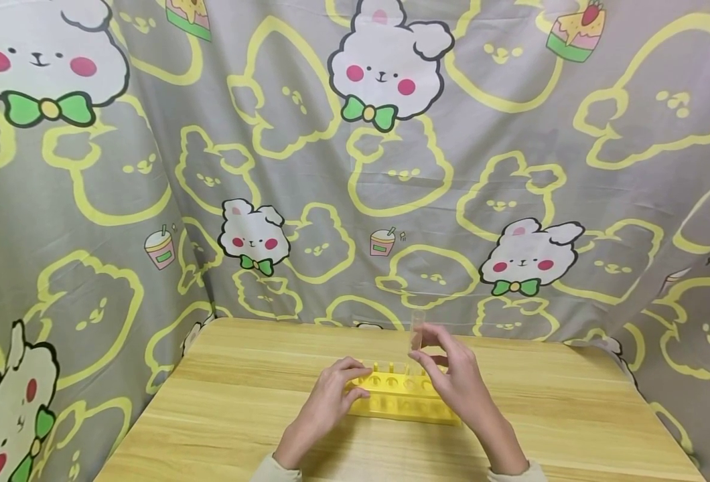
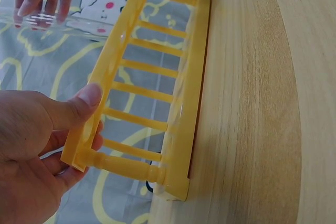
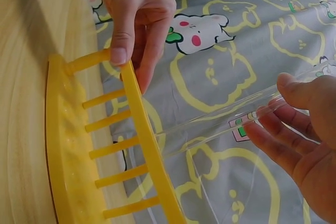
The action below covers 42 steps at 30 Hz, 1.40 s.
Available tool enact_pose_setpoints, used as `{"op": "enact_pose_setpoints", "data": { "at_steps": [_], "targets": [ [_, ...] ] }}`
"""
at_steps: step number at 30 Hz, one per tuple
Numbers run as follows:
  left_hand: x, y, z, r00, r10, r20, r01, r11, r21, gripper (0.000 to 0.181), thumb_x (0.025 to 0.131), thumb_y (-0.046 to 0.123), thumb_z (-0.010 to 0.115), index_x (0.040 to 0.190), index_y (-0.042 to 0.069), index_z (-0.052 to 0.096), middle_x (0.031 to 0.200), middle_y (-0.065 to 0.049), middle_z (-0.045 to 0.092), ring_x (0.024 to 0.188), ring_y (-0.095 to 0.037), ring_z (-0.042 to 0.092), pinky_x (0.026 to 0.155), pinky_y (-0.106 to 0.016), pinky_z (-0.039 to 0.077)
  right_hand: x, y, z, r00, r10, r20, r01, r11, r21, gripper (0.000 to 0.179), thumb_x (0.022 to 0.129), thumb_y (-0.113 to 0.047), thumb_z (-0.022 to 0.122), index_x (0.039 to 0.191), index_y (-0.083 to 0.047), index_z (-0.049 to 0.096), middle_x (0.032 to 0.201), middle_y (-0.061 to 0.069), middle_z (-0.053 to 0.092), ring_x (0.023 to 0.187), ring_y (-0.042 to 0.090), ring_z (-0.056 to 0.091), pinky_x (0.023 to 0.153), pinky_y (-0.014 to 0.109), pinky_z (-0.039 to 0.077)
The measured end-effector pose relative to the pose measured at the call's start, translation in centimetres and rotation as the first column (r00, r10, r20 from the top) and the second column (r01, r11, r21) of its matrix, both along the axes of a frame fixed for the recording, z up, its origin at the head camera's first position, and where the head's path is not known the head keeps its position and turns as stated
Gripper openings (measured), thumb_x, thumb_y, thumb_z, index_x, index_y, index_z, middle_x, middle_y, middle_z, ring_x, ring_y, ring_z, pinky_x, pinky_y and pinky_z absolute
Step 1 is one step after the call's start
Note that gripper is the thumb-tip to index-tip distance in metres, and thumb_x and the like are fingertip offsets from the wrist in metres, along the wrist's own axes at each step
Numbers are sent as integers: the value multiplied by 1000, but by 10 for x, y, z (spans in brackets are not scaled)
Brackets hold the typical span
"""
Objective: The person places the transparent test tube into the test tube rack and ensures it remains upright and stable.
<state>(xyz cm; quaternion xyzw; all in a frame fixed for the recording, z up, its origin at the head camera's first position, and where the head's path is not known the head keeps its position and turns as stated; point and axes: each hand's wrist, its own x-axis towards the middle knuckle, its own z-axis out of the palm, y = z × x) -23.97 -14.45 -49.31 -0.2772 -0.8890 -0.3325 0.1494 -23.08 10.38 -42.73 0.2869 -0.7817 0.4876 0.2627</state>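
A yellow test tube rack [image 1: 403, 410] stands on the wooden table, with a row of round holes along its top. My left hand [image 1: 329, 395] grips the rack's left end; in the left wrist view its thumb lies on the top bar [image 2: 107, 59] with fingers curled beneath. Above the rack's right half, my right hand [image 1: 460, 375] pinches a clear test tube [image 1: 417, 328] between thumb and fingers. The tube is upright in the head view. In the right wrist view the transparent tube [image 3: 210, 121] reaches down to the rack's top bar [image 3: 152, 145].
The wooden table [image 1: 222, 402] carries the rack near its middle. A grey curtain [image 1: 307, 174] with rabbit prints hangs behind the table and along its sides.
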Motion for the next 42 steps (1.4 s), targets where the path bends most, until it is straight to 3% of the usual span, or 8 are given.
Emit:
{"op": "enact_pose_setpoints", "data": {
  "at_steps": [17, 42],
  "targets": [
    [1, 0, 1, 1000, -1, 7, 1, 1000, -2, 39, 85, 16, 82, 120, 3, 75, 114, -4, 69, 106, -21, 66, 95, -35, 57, -3, -1, -11, 999, -25, -24, 24, 1000, -18, 45, 91, 5, 74, 127, -19, 63, 102, -6, 67, 95, 17, 69, 67, 27, 63],
    [1, 0, 1, 1000, -14, 4, 14, 1000, 11, 39, 84, 16, 82, 120, 2, 75, 114, -4, 69, 105, -20, 66, 94, -33, 58, -3, -3, -26, 999, -24, -22, 23, 999, -43, 40, 92, 7, 72, 125, -14, 64, 103, -2, 68, 96, 19, 69, 68, 30, 63]
  ]
}}
